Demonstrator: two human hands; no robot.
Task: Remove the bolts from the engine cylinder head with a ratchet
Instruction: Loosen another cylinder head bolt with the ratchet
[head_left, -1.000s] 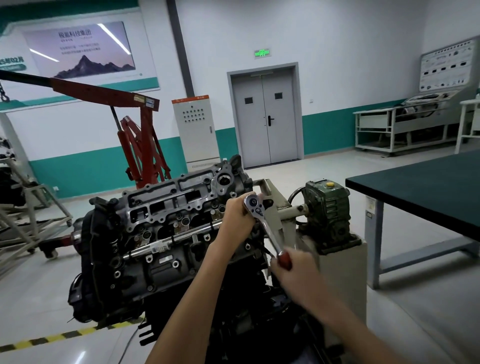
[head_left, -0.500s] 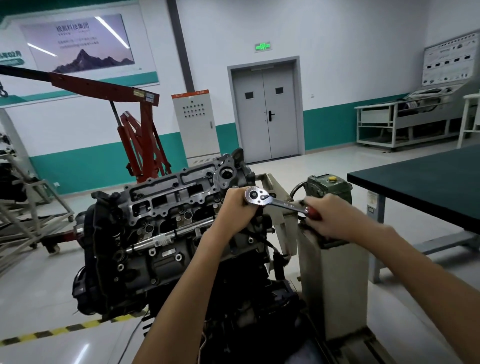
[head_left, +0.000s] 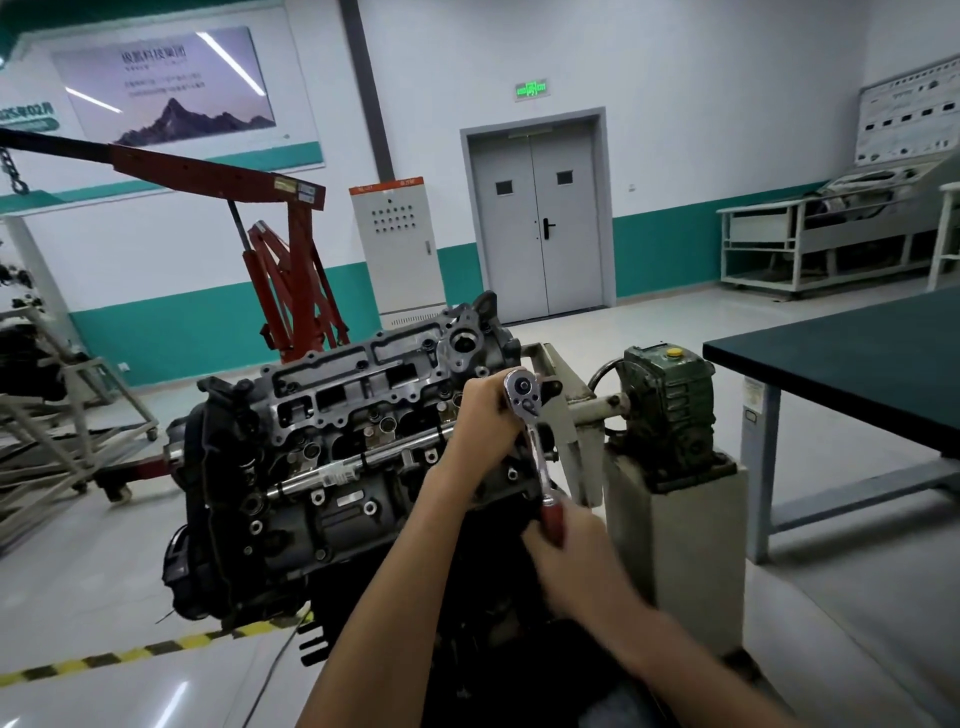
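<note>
The ratchet (head_left: 537, 447) is gripped at the handle by the right hand (head_left: 571, 545) and clasped at the head by the left hand (head_left: 485, 415). The head should be pressed squarely against the engine (head_left: 337, 441).

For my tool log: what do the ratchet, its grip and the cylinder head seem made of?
Ratchet: polished, likely chromed steel; bright mirror glints on head and shank. Grip: glossy dark red, perhaps plastic or lacquered wood; the right hand covers most of it. Cylinder head: dull grey cast metal, probably aluminium; matte faces, paler machined rims.
</note>
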